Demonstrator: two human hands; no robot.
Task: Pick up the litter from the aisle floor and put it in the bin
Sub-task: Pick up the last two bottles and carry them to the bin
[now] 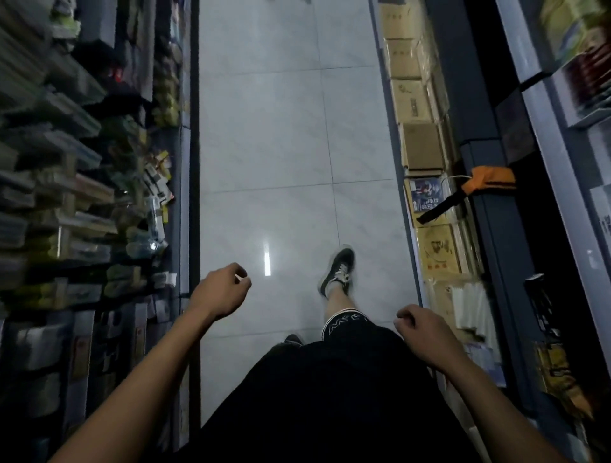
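Observation:
I look down a narrow shop aisle with a pale tiled floor (pixel 281 132). My left hand (pixel 220 290) is held out over the floor's left side, fingers curled, pinching a small white scrap (pixel 238 279) between thumb and forefinger. My right hand (pixel 418 333) hangs lower right above my thigh with its fingers curled in and nothing showing in it. No bin is in view. A small dark shape (pixel 292 1) lies on the floor at the top edge, too cut off to identify.
Shelves of packaged goods (pixel 82 185) line the left. Cardboard boxes (pixel 420 148) and a shelf unit line the right, with an orange-and-black item (pixel 476 185) jutting from the shelf. My right foot in a dark sneaker (pixel 337 271) is stepped forward.

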